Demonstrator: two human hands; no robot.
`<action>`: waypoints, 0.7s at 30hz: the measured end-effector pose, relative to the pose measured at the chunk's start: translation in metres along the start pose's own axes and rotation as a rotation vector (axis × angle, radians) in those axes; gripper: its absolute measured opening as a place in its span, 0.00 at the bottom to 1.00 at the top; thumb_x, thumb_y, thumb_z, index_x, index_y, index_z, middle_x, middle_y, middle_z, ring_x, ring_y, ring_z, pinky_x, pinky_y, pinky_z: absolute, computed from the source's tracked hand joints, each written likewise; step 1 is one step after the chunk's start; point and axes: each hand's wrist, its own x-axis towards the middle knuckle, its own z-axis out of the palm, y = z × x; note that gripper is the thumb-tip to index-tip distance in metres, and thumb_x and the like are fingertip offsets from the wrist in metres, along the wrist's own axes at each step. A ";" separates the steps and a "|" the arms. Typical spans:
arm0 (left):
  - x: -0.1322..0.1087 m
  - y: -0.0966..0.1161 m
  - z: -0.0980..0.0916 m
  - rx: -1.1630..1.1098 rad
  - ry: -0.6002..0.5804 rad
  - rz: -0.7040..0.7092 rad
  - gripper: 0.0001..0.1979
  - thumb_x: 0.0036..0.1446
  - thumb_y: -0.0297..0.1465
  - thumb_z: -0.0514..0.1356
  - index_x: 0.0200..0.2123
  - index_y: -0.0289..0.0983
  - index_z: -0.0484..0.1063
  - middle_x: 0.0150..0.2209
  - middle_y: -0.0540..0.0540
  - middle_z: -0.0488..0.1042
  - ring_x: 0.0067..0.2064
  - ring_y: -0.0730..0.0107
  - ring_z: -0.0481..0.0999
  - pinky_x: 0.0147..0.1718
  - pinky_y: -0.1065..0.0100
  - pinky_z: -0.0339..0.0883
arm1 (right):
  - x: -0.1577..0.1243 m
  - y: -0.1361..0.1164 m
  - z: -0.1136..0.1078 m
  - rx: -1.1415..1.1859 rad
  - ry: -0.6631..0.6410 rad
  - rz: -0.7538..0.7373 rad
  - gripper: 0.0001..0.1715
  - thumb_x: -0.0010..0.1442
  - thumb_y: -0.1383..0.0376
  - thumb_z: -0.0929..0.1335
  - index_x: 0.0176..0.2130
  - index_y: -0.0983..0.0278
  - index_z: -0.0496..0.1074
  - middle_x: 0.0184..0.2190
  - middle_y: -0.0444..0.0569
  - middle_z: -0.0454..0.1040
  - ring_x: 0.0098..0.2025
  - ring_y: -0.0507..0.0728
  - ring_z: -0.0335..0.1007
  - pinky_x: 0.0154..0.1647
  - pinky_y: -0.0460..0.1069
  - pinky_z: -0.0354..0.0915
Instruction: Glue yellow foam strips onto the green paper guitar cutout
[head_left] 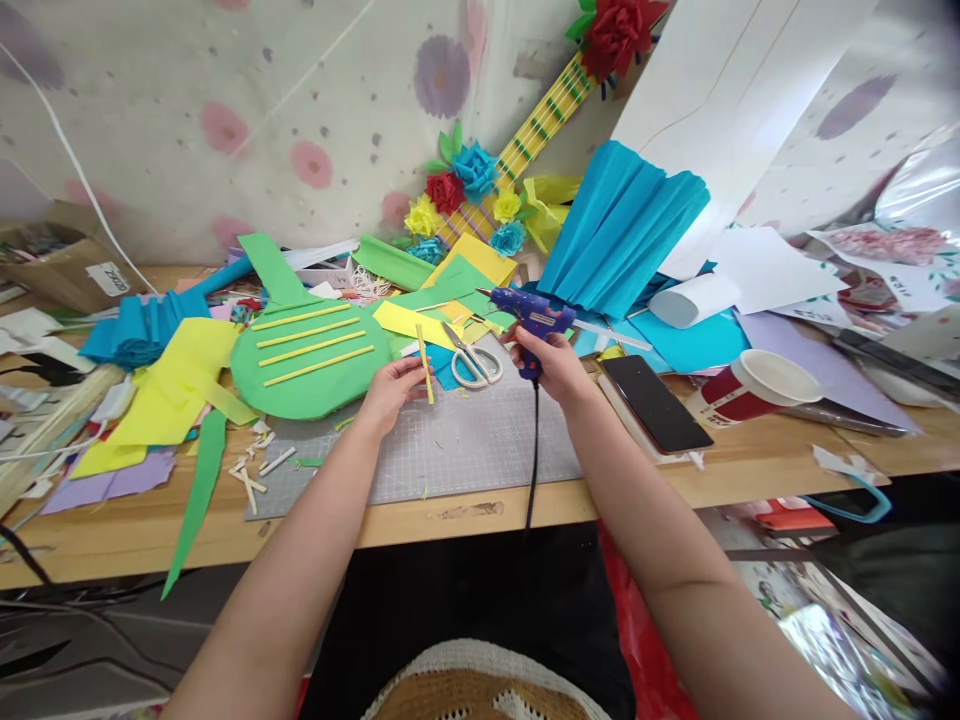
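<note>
My left hand (394, 393) pinches a thin yellow strip (425, 362), held nearly upright over the grey cutting mat (480, 440). In my right hand (551, 362) is a blue glue gun (534, 315), its nozzle pointing left above the clutter and its black cord hanging down over the table edge. A green guitar-shaped cutout (315, 395) lies left of my left hand, with several yellow strips (319, 366) running across it in rows. Between my hands, scissors with pale handles (478, 368) rest at the mat's back edge.
At right are a black phone (656, 403) and a paper cup (750, 385). Blue crepe paper (622, 230) leans at the back, near a yellow flower-decorated paper guitar (544, 120). Yellow paper (176, 380) and small white offcuts (247, 480) lie at left; a cardboard box (60, 260) stands behind.
</note>
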 end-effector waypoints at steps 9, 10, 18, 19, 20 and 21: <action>0.003 -0.009 0.006 0.283 0.094 0.104 0.06 0.37 0.26 0.63 0.25 0.36 0.72 0.19 0.53 0.67 0.19 0.79 0.63 0.16 0.76 0.63 | 0.000 0.030 0.048 0.077 -0.078 0.088 0.21 0.42 0.50 0.71 0.27 0.64 0.67 0.20 0.42 0.65 0.21 0.47 0.57 0.22 0.44 0.56; 0.003 -0.010 0.007 0.291 0.079 0.105 0.06 0.37 0.26 0.63 0.24 0.35 0.71 0.19 0.53 0.67 0.19 0.79 0.64 0.15 0.76 0.62 | -0.001 0.032 0.047 0.083 -0.067 0.088 0.21 0.42 0.50 0.71 0.28 0.64 0.67 0.21 0.42 0.66 0.22 0.48 0.58 0.23 0.45 0.57; -0.001 -0.007 0.005 0.125 -0.082 -0.019 0.17 0.35 0.34 0.69 0.30 0.33 0.70 0.27 0.47 0.74 0.29 0.68 0.76 0.28 0.67 0.71 | -0.003 0.032 0.035 0.078 -0.064 0.099 0.22 0.43 0.49 0.70 0.29 0.64 0.68 0.20 0.42 0.65 0.22 0.48 0.58 0.23 0.45 0.57; -0.001 -0.006 0.004 0.110 -0.076 -0.023 0.18 0.35 0.34 0.69 0.30 0.33 0.70 0.27 0.47 0.75 0.29 0.68 0.76 0.29 0.66 0.71 | -0.004 0.030 0.033 0.062 -0.101 0.101 0.22 0.45 0.48 0.69 0.28 0.64 0.68 0.20 0.42 0.65 0.21 0.48 0.58 0.22 0.44 0.56; -0.001 -0.005 0.003 0.093 -0.063 -0.023 0.18 0.35 0.34 0.69 0.31 0.33 0.70 0.27 0.47 0.75 0.29 0.68 0.76 0.29 0.66 0.71 | -0.005 0.028 0.031 0.038 -0.140 0.105 0.23 0.46 0.47 0.69 0.28 0.65 0.68 0.19 0.42 0.65 0.20 0.47 0.57 0.21 0.44 0.55; 0.000 -0.003 0.002 0.073 -0.045 -0.020 0.18 0.35 0.34 0.69 0.31 0.34 0.70 0.27 0.47 0.75 0.30 0.68 0.76 0.29 0.66 0.71 | -0.005 0.026 0.029 0.010 -0.176 0.111 0.23 0.47 0.47 0.68 0.27 0.65 0.69 0.18 0.42 0.65 0.20 0.47 0.57 0.20 0.44 0.55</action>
